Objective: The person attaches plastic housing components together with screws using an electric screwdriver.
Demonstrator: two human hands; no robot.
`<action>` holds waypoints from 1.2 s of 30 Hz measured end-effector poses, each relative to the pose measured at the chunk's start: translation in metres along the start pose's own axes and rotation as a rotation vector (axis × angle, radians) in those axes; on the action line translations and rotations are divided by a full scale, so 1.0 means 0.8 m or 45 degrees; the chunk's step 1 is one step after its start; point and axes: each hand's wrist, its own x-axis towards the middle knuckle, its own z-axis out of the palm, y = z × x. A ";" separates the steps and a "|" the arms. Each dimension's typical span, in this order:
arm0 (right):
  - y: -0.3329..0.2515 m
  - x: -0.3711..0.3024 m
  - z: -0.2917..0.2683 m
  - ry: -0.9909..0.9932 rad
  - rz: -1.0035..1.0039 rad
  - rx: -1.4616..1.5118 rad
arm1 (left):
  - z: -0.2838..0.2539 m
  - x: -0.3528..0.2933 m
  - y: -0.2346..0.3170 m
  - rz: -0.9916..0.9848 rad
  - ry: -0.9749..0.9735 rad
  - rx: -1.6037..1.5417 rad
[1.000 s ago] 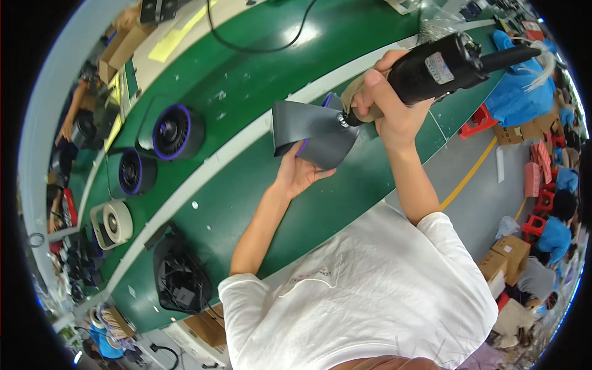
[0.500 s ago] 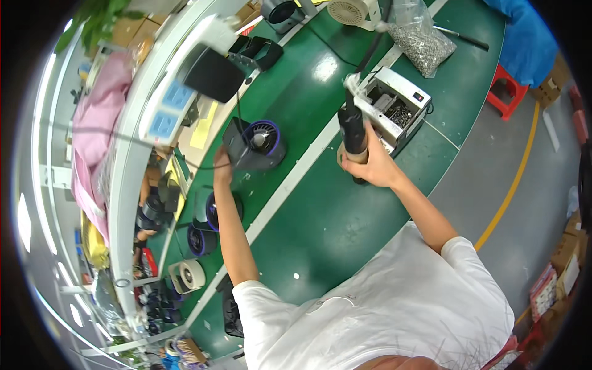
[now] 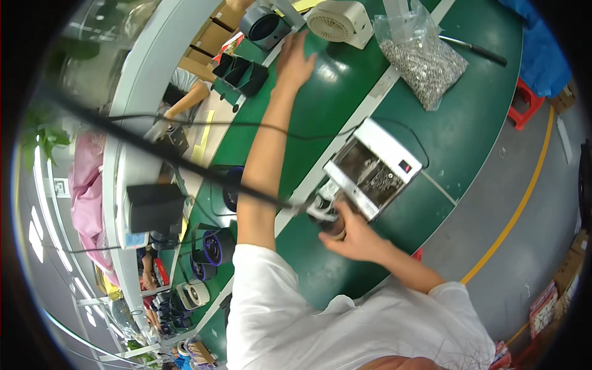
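Note:
My right hand [image 3: 357, 237] is wrapped around an electric screwdriver [image 3: 333, 227], a dark cylinder with a pale band, blurred at its upper end. A black cord runs from it toward the upper left. Right beside the tool sits a white screw feeder box [image 3: 388, 143] with loose screws inside. My left arm stretches across the bench, and my left hand [image 3: 295, 66] has its fingers apart, with nothing visible in it. Closest to those fingers are a dark grey round fan housing [image 3: 264, 28] and a white fan [image 3: 336, 24] with a round grille.
A clear bag of small metal parts [image 3: 425, 68] lies on the green bench [image 3: 308, 280], near a dark-handled rod [image 3: 481, 52]. Black angled holders [image 3: 240, 75] stand at the far edge. Purple-ringed fans [image 3: 216, 246] sit at left. Another person's arm [image 3: 188, 100] shows opposite.
My left hand has left the purple-ringed fan and reached toward the far end, near the white fan. My right hand has brought the screwdriver closer to me. The whole view has shifted.

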 end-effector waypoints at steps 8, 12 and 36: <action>0.008 0.006 -0.017 -0.250 0.181 0.302 | 0.130 0.115 0.011 -0.220 0.085 0.142; 0.011 0.010 -0.023 -0.356 0.236 0.460 | 0.136 0.152 -0.039 -0.485 0.070 -0.266; -0.009 -0.031 -0.013 -0.167 0.222 0.381 | -0.162 -0.363 0.036 -0.400 0.765 -0.191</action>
